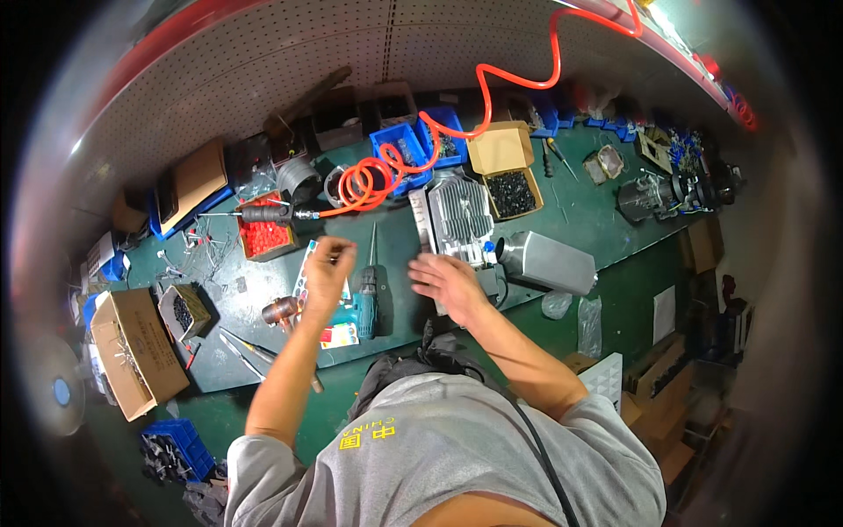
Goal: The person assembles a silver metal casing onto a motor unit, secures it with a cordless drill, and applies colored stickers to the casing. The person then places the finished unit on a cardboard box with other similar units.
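Observation:
My left hand [326, 274] hovers over the workbench with its fingers curled in. Whatever they pinch, if anything, is too small to make out. Below it lies a white card [339, 335] with coloured marks, next to a teal power screwdriver [363, 306] whose long bit points away from me. My right hand [446, 281], fingers stretched out, is at the near left side of a finned silver metal housing [460, 211]; whether it touches the housing I cannot tell. A silver canister-like part [551, 263] rests to the right of that hand.
A grey air tool [267, 213] on an orange coiled hose [362, 183] lies across a box of red caps [266, 239]. A mallet [281, 310] and long-handled pliers [248, 346] lie at left. Behind are blue bins [400, 151] and a carton of black parts [512, 193].

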Demonstrator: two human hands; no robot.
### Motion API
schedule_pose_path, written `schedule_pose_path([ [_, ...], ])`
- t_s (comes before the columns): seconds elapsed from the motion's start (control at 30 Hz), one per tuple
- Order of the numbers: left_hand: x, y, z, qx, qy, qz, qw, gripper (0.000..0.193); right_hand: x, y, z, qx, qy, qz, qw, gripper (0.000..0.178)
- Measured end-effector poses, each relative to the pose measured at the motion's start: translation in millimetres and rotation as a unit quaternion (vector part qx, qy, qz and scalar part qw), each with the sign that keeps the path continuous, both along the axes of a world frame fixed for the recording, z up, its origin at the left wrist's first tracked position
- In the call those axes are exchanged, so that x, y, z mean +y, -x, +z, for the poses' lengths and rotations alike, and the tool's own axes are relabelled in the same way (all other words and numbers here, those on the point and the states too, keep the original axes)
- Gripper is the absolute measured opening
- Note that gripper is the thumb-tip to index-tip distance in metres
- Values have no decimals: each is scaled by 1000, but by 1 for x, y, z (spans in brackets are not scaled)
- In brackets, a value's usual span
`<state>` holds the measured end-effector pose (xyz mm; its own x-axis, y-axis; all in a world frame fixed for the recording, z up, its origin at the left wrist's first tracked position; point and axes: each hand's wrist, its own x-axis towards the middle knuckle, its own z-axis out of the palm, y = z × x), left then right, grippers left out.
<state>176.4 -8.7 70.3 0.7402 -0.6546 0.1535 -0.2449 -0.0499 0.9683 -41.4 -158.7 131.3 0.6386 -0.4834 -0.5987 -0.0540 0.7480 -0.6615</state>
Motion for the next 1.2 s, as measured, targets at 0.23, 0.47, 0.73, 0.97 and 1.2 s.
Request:
schedule_pose_path([
  [0.23,-44,100,59,205,34,-53,977,10,-21,-11,-16,-84,-128,66,986,27],
  [0.47,-63,132,56,156,-36,-56,985,16,-53,15,-15,-111,-113,111,981,27],
  [0.73,-88,158,53,161,30,-27,986,17,-77,38,-8,-109,-92,99,985,23],
  [0.97,-100,168,72,193,57,-32,979,20,-90,48,-4,-111,-80,98,986,24],
  [1.2,-101,156,86,-30,-100,-92,990,14,-92,50,-1,-96,-56,97,989,19],
])
